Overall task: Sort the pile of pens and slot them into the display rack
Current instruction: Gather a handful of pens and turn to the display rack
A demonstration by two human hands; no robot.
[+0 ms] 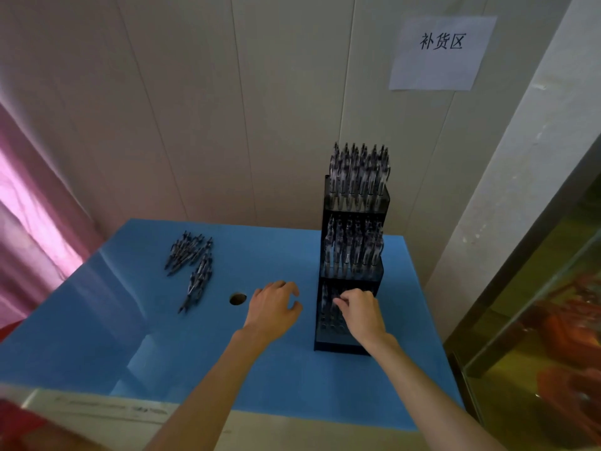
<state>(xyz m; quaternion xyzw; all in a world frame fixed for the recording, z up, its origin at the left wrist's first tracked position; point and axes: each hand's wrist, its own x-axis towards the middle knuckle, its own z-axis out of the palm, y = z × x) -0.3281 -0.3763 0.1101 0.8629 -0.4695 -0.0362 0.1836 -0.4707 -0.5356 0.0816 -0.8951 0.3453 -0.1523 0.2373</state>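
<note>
Fingers (341, 301) of my right hand (362, 312) are curled and pinched together over the lowest tier of the tall black three-tier plastic display rack (353, 255); they seem to nip the top of a dark clear-barrelled pen (332, 312) standing in that tier, though the blur keeps me from being sure of the contact. My left hand (273, 309) hovers just left of the rack's base, its fingers loosely bent and spread, holding nothing.

Beneath both hands lies the blue foam sheet covering the desk (195, 369), which has a small round hole (237, 299) just left of my left hand. A pale bare edge of the desk shows past the sheet's near side. Behind the desk stands a wall of off-white vertical panels (227, 109) with a white paper notice bearing black characters (440, 52) stuck high on the right. A pink curtain (35, 229) hangs at the left, and a glass-fronted cabinet with orange and yellow contents (553, 320) stands at the right.

The rack's upper two tiers are packed with upright pens, and a few stand in the bottom tier. The loose pile of dark pens (193, 265) lies on the blue sheet at far left, well apart from both hands.
</note>
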